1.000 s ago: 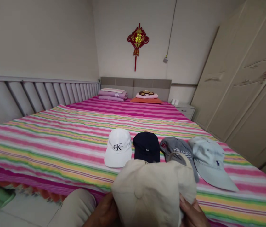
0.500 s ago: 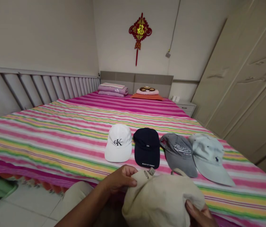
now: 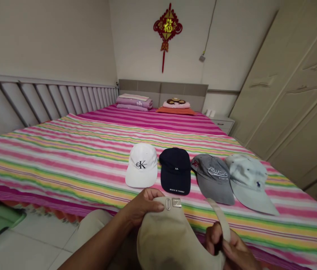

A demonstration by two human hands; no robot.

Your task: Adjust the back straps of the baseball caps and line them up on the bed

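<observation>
A beige baseball cap [image 3: 172,236] is held low in front of me, its back opening towards the bed. My left hand [image 3: 147,204] pinches the cap's rear edge beside a metal buckle [image 3: 176,202]. My right hand [image 3: 228,243] grips the loose strap [image 3: 220,217] at its base, thumb on the cloth. Beyond the hands a white cap [image 3: 141,167], a navy cap [image 3: 175,170], a grey cap [image 3: 215,180] and a pale cap [image 3: 252,183] lie in a row, brims towards me. The lower part of the beige cap runs out of view.
The bed has a striped sheet [image 3: 62,157]. Folded bedding [image 3: 134,103] and a pink pillow pile [image 3: 176,105] stand by the headboard [image 3: 181,90]. A green stool [image 3: 3,221] is at lower left, a wardrobe [image 3: 293,101] at right.
The beige cap has turned so its buckle and back opening show. My right hand has moved from the crown to the strap, which now stands up. The left hand keeps its pinch.
</observation>
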